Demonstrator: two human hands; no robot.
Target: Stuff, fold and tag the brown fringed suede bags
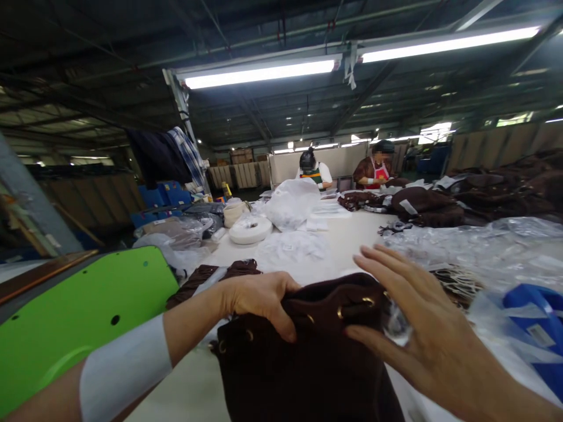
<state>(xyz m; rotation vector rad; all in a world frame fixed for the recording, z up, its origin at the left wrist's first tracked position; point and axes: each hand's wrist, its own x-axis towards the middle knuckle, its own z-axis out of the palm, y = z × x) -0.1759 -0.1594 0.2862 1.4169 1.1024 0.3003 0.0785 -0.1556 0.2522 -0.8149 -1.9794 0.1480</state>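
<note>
A dark brown drawstring bag (303, 369) with gold eyelets along its top edge stands upright in front of me, its mouth partly open. My left hand (264, 299) grips the rim, thumb on the near side and fingers behind it, out of sight. At the bag's right side, my right hand (422, 328) is open with fingers spread, its thumb at the front near an eyelet. Whether that thumb touches the fabric I cannot tell. A white band circles my left forearm.
A green board (97, 310) stands at the left. Beyond the bag are a white tape roll (250, 230), a white plastic bag (292, 202) and clear plastic sheets (492, 243). Brown bags (426, 205) pile up at right, near a blue object (534, 316). Two people work across the table.
</note>
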